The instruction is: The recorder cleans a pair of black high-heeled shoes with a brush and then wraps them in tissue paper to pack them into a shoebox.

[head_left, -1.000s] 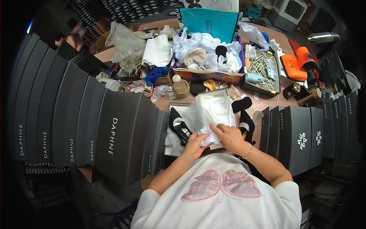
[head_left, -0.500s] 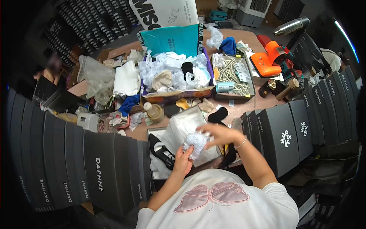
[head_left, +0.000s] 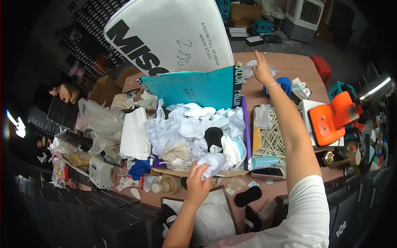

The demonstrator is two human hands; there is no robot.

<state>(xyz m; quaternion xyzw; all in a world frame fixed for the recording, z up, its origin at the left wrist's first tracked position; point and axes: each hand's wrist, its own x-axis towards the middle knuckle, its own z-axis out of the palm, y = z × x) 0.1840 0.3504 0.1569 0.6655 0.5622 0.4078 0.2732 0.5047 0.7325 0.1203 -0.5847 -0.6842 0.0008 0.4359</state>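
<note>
My left hand (head_left: 197, 184) grips a crumpled wad of white paper (head_left: 214, 162) at the near edge of a big box (head_left: 244, 124) heaped with more crumpled white paper and foam pieces. That box has a teal lid (head_left: 194, 89) standing up behind it. My right hand (head_left: 261, 69), a bracelet on its wrist, is stretched far across the brown table, fingers apart, beside a bit of white paper (head_left: 250, 66) and a blue cloth (head_left: 285, 84). Below my left forearm lies an open shoe box (head_left: 219, 191) lined with white tissue. Black shoes (head_left: 248, 196) lie next to it.
A tray of white sticks (head_left: 271, 140) and an orange device (head_left: 331, 118) sit at the right. A white label printer (head_left: 100, 173), a bottle (head_left: 167, 184) and plastic bags (head_left: 97, 120) clutter the left. Black boxes (head_left: 103, 219) line the near edge. A person (head_left: 64, 93) sits far left.
The view has tilted up toward the far table. My left hand has carried the paper wad from the shoe box up to the big box. My right arm has stretched out to the far side.
</note>
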